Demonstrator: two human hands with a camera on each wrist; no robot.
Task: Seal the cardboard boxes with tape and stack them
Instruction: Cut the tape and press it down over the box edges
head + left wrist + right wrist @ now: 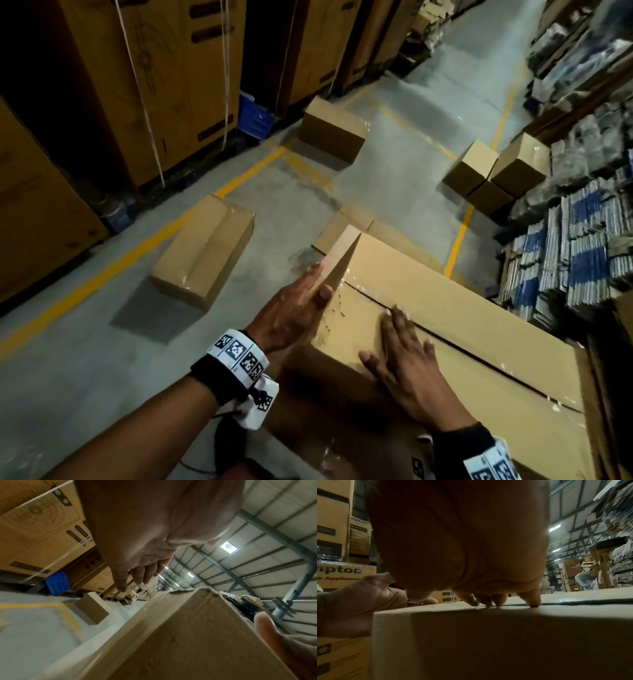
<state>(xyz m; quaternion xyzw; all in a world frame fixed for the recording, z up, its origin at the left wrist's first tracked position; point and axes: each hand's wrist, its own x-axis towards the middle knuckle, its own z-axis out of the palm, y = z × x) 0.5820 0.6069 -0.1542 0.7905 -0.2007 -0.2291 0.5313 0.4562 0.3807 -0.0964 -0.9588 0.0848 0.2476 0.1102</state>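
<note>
A long cardboard box point(462, 325) lies in front of me, its top seam covered with clear tape point(342, 301). My left hand point(301, 305) lies flat with straight fingers against the box's left end, thumb on the top edge. My right hand point(407, 356) rests flat on the top of the box point(488, 635), fingertips point(534, 603) at the seam. The left wrist view shows the box's corner point(188, 628) and straight fingers point(142, 574). No tape roll is in sight.
Sealed boxes sit on the concrete floor: one at left point(205, 257), one farther back point(332, 130), several stacked at right point(496, 171). Tall cartons point(154, 85) line the left. Bundled flat cardboard point(575, 240) fills the right. Yellow floor lines point(246, 174) cross the aisle.
</note>
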